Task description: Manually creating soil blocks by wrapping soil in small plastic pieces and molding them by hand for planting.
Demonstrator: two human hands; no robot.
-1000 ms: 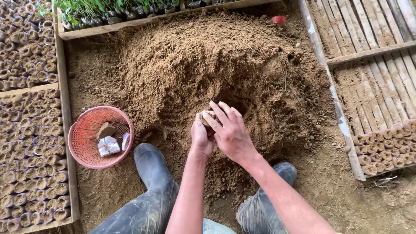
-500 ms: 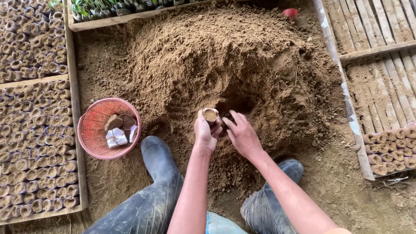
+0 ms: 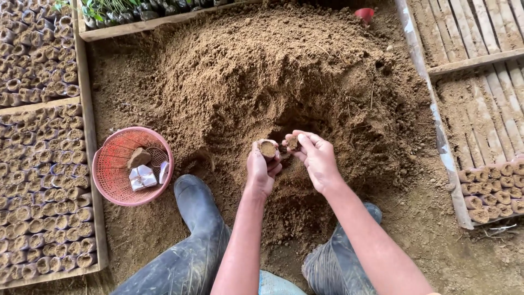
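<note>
My left hand (image 3: 261,169) grips a small soil-filled seedling bag (image 3: 268,148), held upright with its open top showing brown soil. Right beside it, my right hand (image 3: 316,159) pinches a small clump of soil (image 3: 293,143) in its fingertips, nearly touching the bag. Both hands hover over the near slope of a large heap of brown soil (image 3: 284,71), above a scooped hollow. My two dark rubber boots (image 3: 199,218) stand at the foot of the heap.
A pink plastic basket (image 3: 112,180) with folded white bags and a soil lump sits on the ground at left. Wooden-framed beds of several filled bags (image 3: 38,180) line the left side. A slatted bamboo bed (image 3: 480,104) with some filled bags (image 3: 491,188) lies at right. Seedlings (image 3: 136,8) stand at the top.
My right hand lifted off the bag's top and now pinches soil beside it. The bag's filled top came into view in my left hand.
</note>
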